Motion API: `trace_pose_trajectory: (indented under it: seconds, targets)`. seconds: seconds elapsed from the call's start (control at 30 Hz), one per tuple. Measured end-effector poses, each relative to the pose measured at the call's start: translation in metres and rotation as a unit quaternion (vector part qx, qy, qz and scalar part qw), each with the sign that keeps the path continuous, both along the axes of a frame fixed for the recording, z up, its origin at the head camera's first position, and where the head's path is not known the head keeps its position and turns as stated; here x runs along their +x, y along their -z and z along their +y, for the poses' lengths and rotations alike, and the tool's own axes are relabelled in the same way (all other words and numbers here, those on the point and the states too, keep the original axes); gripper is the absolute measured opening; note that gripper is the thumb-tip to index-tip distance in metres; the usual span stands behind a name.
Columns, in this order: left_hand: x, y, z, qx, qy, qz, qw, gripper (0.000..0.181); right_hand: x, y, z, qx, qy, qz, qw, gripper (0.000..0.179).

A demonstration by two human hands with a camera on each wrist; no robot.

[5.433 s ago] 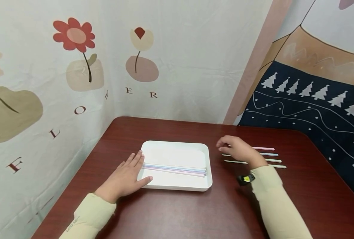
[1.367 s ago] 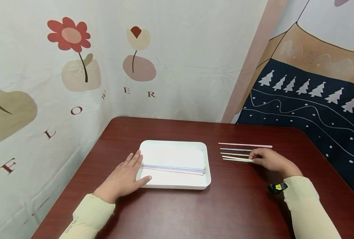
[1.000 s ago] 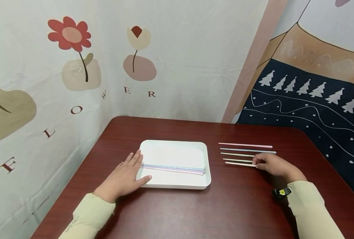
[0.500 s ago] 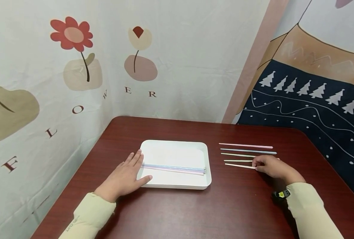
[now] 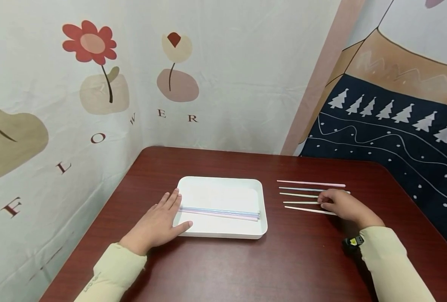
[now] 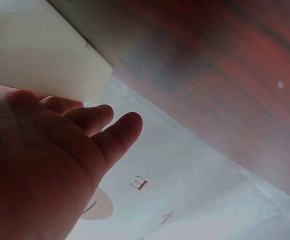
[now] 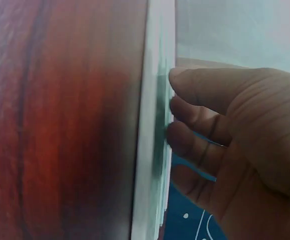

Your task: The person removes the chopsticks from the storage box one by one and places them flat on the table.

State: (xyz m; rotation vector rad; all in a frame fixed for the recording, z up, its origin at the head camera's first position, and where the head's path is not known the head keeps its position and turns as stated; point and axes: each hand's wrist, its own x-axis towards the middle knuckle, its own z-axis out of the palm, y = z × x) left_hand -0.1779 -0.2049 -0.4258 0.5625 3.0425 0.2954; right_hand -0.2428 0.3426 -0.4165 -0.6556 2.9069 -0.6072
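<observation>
My left hand (image 5: 155, 226) lies flat with fingers spread on the left rim of a white tray (image 5: 223, 233). Several pastel chopsticks (image 5: 223, 213) lie side by side in the tray. In the left wrist view the left hand's fingers (image 6: 122, 137) stretch along the pale tray wall (image 6: 50, 55). My right hand (image 5: 344, 207) pinches a pale green chopstick (image 5: 299, 203) at the right of the table, thumb and fingertips right at it. Nearest me lies a cream chopstick (image 5: 302, 209). Beyond are a green (image 5: 297, 195), a blue (image 5: 297, 188) and a pink chopstick (image 5: 310, 183).
The dark red table (image 5: 223, 268) has rounded far corners. Hanging cloth with printed flowers (image 5: 238, 84) stands behind and to the left. A dark blue printed cloth (image 5: 385, 138) hangs at the right. A black device (image 5: 353, 243) sits on the right wrist.
The cream chopstick has been drawn toward me, then let go, and my right hand has moved slightly back to the pale green one. The left hand stays on the tray rim.
</observation>
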Motion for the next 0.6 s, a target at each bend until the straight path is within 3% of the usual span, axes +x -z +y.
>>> trace_pose_trajectory:
  seconds: [0.17, 0.6]
  targets:
    - [0.0, -0.001, 0.0, 0.003, 0.002, 0.0, 1.0, 0.098, -0.006, 0.003, -0.006, 0.019, -0.012, 0.022, 0.9995, 0.01]
    - [0.0, 0.0, -0.001, 0.005, -0.002, -0.002, 1.0, 0.098, -0.012, 0.003, -0.014, 0.029, -0.007, 0.012, 0.9995, 0.016]
